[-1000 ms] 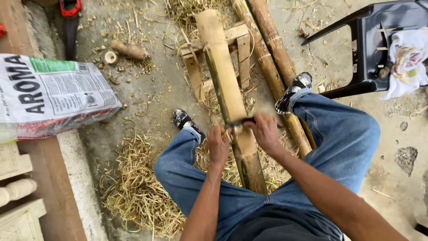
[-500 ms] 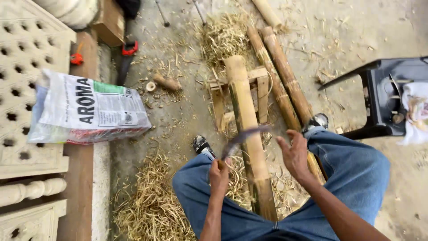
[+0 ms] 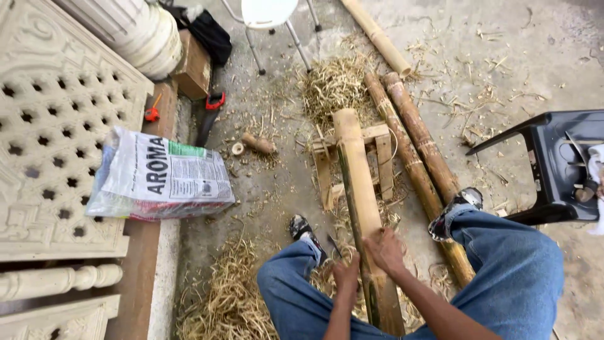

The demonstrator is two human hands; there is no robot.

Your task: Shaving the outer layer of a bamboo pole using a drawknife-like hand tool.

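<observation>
I sit with a pale bamboo pole (image 3: pixel 355 170) running between my jeans-clad legs, its far end propped on a small wooden stand (image 3: pixel 382 154). My left hand (image 3: pixel 346 275) is closed on the handle of a curved knife, whose dark tip (image 3: pixel 332 244) pokes out left of the pole. My right hand (image 3: pixel 385 250) lies on top of the pole just beyond the left hand, fingers curled over it. Most of the blade is hidden under the hands.
Two darker bamboo poles (image 3: pixel 415 145) lie right of the stand, another (image 3: pixel 377 34) farther off. Shavings (image 3: pixel 333 82) litter the concrete floor. A printed sack (image 3: pixel 160 173), carved stone panels (image 3: pixel 56 126) and a red-handled saw (image 3: pixel 211 107) are left; a black chair (image 3: pixel 553 164) is right.
The knife was lifted off the pole with the right hand open, and has now come back down onto it with both hands. The view has tilted further forward.
</observation>
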